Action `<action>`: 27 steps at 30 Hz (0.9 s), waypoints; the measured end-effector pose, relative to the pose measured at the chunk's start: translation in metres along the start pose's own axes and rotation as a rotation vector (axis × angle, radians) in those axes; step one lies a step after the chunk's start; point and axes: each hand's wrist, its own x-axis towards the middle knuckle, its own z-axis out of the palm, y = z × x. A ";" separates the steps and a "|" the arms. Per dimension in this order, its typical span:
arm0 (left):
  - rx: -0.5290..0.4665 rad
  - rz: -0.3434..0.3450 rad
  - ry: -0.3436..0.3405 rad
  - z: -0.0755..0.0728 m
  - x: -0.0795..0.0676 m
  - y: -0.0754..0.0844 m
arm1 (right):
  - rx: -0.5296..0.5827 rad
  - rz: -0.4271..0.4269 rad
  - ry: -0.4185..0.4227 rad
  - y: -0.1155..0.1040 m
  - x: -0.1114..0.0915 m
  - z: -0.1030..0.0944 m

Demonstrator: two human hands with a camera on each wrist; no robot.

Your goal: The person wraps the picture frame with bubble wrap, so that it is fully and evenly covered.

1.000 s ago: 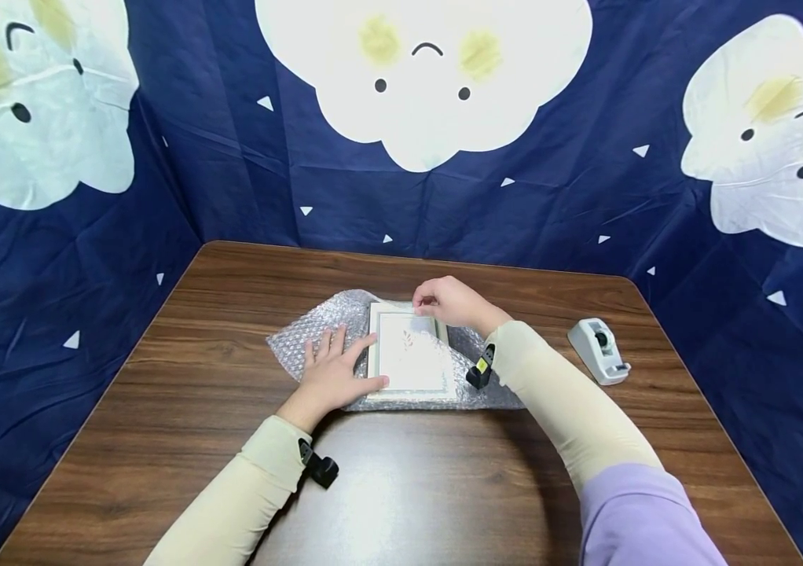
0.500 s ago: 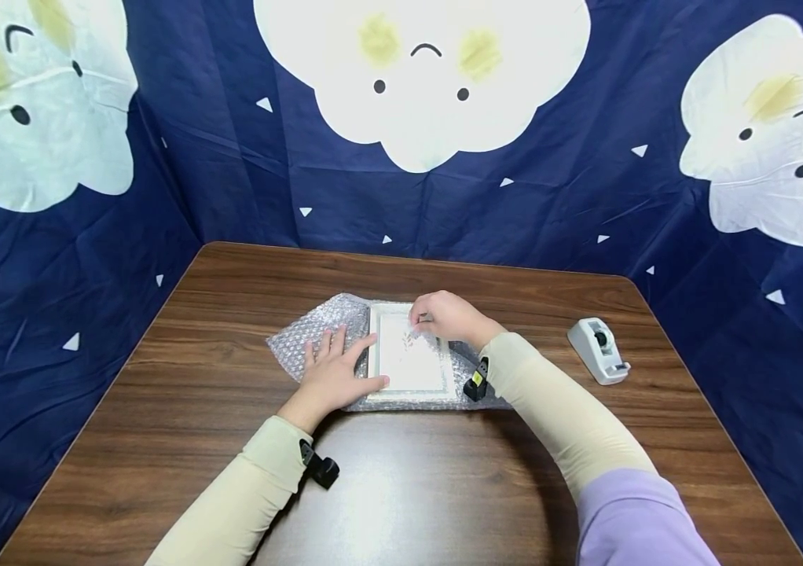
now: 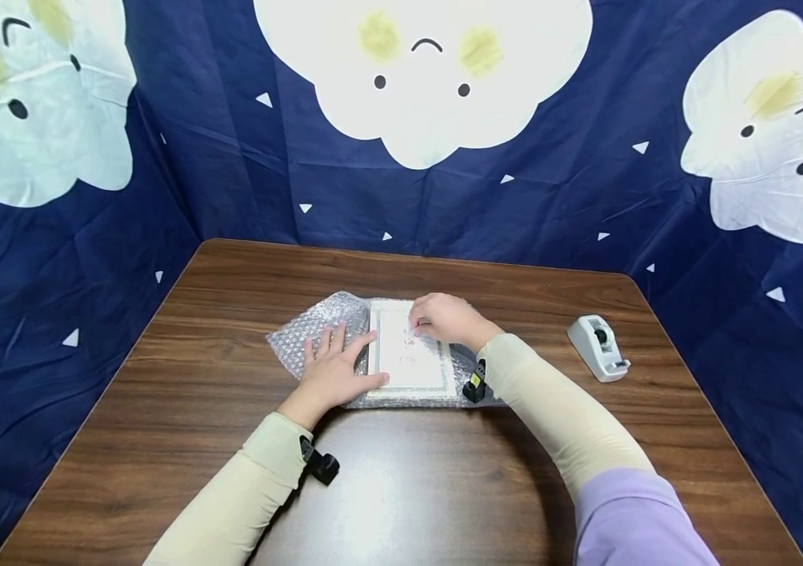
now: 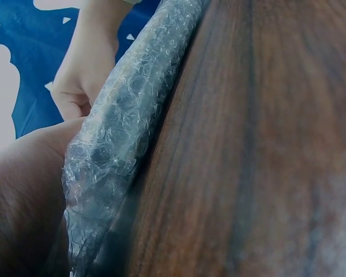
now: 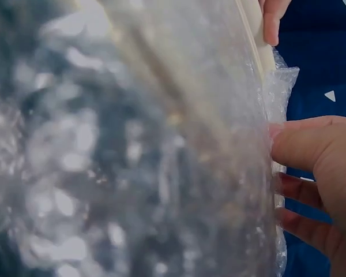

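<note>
A white picture frame [image 3: 408,373] with a small leaf-like print lies flat on bubble wrap [image 3: 324,318], part of which is folded over the frame from the right. My left hand [image 3: 334,377] rests with fingers spread on the wrap at the left, its thumb over the frame's left edge. Over the upper right of the frame, my right hand [image 3: 447,321] pinches the edge of the folded wrap between thumb and fingers. In the right wrist view, a corner of clear bubble wrap [image 5: 285,86] sticks up beside the right thumb.
A white tape dispenser [image 3: 599,348] stands on the right side of the brown wooden table [image 3: 401,487]. Behind and beside the table hangs a dark blue cloth [image 3: 232,173] with white clouds.
My right hand has drawn the wrap's edge down and slightly left over the frame, then stayed there. The wrap's raised flap now lies lower. The left hand has kept its place.
</note>
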 end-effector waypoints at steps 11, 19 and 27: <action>0.003 0.001 -0.006 0.003 0.003 -0.004 | -0.075 -0.102 -0.021 -0.003 0.000 -0.001; 0.019 -0.004 -0.004 0.002 0.004 -0.004 | -0.015 -0.156 -0.084 -0.003 -0.002 -0.012; 0.017 -0.003 -0.016 0.002 0.004 -0.003 | 0.048 -0.119 -0.187 0.001 -0.006 -0.018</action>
